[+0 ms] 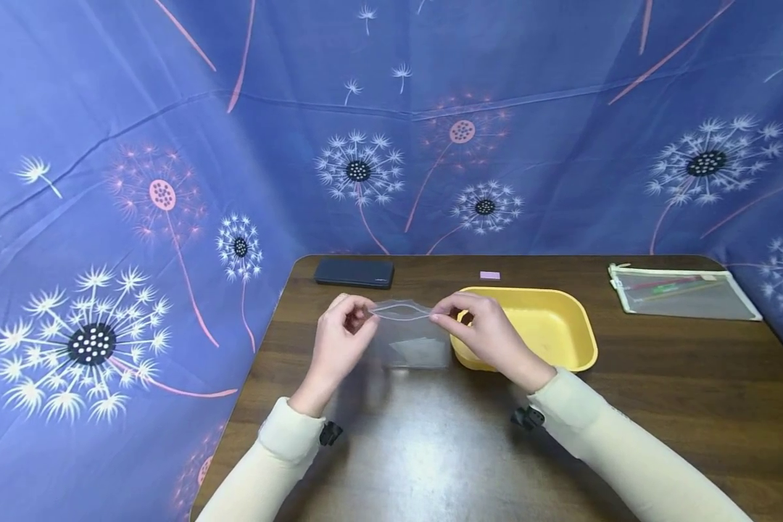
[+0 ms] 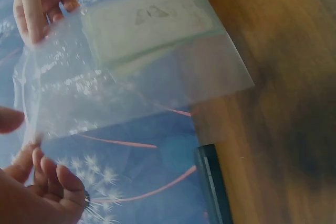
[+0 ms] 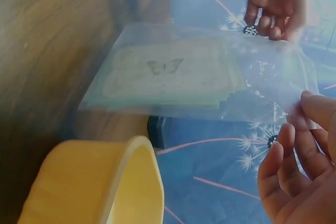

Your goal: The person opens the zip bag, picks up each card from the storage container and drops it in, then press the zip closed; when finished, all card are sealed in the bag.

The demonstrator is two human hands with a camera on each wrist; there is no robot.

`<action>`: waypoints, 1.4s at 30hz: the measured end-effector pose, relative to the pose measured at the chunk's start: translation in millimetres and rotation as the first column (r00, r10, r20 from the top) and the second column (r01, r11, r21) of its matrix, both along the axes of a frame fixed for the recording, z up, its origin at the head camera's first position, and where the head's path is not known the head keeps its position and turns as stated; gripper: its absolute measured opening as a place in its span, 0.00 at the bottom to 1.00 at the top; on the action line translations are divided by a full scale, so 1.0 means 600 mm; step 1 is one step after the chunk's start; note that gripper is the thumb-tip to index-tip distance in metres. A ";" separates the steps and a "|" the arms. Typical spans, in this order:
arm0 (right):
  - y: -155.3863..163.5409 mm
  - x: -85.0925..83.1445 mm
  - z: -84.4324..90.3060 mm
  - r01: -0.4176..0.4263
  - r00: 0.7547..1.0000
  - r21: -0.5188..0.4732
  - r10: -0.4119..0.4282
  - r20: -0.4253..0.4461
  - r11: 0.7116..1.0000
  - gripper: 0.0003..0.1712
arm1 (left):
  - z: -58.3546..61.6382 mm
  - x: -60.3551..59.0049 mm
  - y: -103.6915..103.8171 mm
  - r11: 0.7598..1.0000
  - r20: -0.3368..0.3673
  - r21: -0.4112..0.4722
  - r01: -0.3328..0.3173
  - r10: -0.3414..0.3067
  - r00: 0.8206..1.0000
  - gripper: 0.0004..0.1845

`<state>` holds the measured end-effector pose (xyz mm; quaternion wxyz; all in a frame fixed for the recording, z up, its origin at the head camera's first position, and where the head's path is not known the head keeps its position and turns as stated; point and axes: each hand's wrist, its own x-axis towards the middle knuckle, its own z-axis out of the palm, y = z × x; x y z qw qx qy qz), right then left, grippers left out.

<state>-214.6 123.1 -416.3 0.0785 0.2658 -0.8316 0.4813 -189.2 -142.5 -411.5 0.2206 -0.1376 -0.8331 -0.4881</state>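
Two hands of mine hold one clear plastic bag [image 1: 409,335] up above the wooden table [image 1: 431,449], just left of the yellow tray [image 1: 564,341]. My left hand [image 1: 338,341] pinches the bag's top edge at its left corner, thumb and fingertips pressed together on the plastic, the other fingers curled loosely behind. My right hand [image 1: 486,335] pinches the same edge at the right corner in the same way, so the mouth of the bag is drawn out between the two pinches and shows as a thin, slightly gaping line. The bag hangs down from there, and inside it lies a pale card [image 3: 168,72] with a small butterfly printed on it, resting toward the bottom. From the left wrist view the card's print is faint and I cannot read it. Whether the bag's bottom edge touches the table I cannot tell. A dark flat case [image 1: 354,272] lies at the far left of the table, a small pink piece [image 1: 489,275] beyond the tray, and a mesh zip pouch [image 1: 681,291] with pens at the far right; the pens' details are too small to make out.
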 end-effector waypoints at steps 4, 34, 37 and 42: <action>0.000 0.002 -0.002 0.005 0.999 -0.023 -0.004 0.033 1.000 0.02 | -0.009 -0.003 -0.011 0.994 0.034 0.072 0.079 -0.081 0.996 0.07; 0.007 0.005 -0.002 0.032 0.998 0.043 -0.034 0.051 0.999 0.08 | 0.008 0.014 0.001 0.993 -0.049 0.010 0.115 -0.114 0.992 0.06; -0.002 0.000 0.001 0.019 1.000 0.110 -0.019 -0.002 0.994 0.13 | -0.010 0.004 -0.006 0.994 -0.055 -0.017 0.104 -0.105 0.993 0.06; -0.031 -0.004 0.006 -0.023 0.987 0.157 0.047 -0.152 0.987 0.17 | -0.009 0.006 -0.005 0.995 -0.056 -0.045 0.091 -0.093 0.994 0.06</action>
